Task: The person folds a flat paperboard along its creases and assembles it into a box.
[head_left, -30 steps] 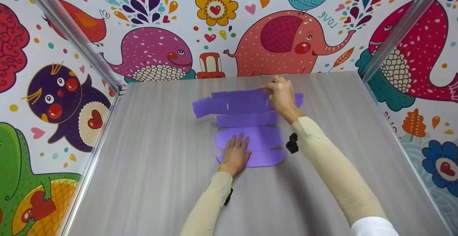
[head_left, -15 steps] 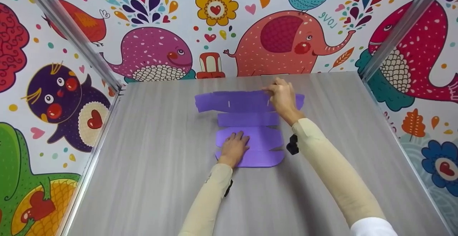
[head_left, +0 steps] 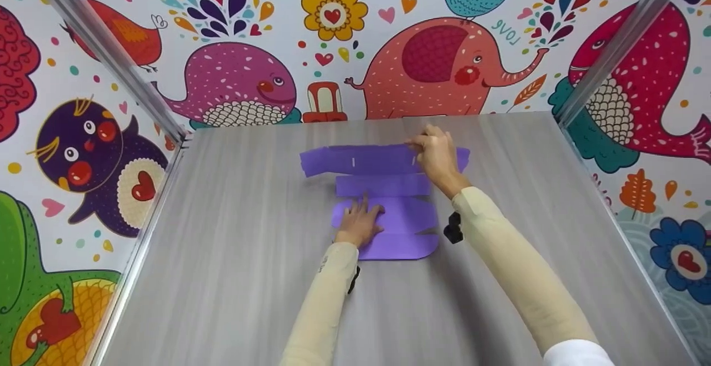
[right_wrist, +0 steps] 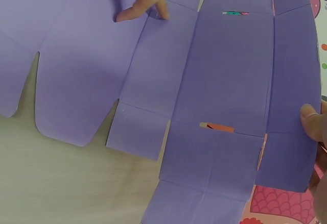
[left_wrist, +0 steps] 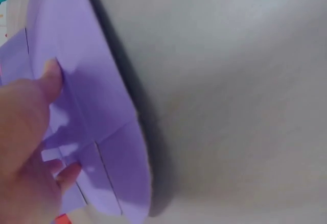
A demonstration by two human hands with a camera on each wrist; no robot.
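Note:
A flat purple cardboard box blank, creased, slotted and with side flaps, lies on the table. Its far panel is lifted and tilted up, showing two narrow slits. My left hand rests on the middle panels with its fingers spread; in the left wrist view its thumb lies against the cardboard. At the raised far edge, my right hand pinches the cardboard. The right wrist view shows its thumb on the outermost flap, the other fingers behind.
A grey wood-grain table lies under the blank. Behind it stands a wall printed with cartoon animals. Metal posts rise at both back corners, and a metal edge strip runs along the left side.
My left hand has slid a little away from me over the blank, fingers toward the crease. The right hand has come slightly nearer, and the raised far panel has tilted with it.

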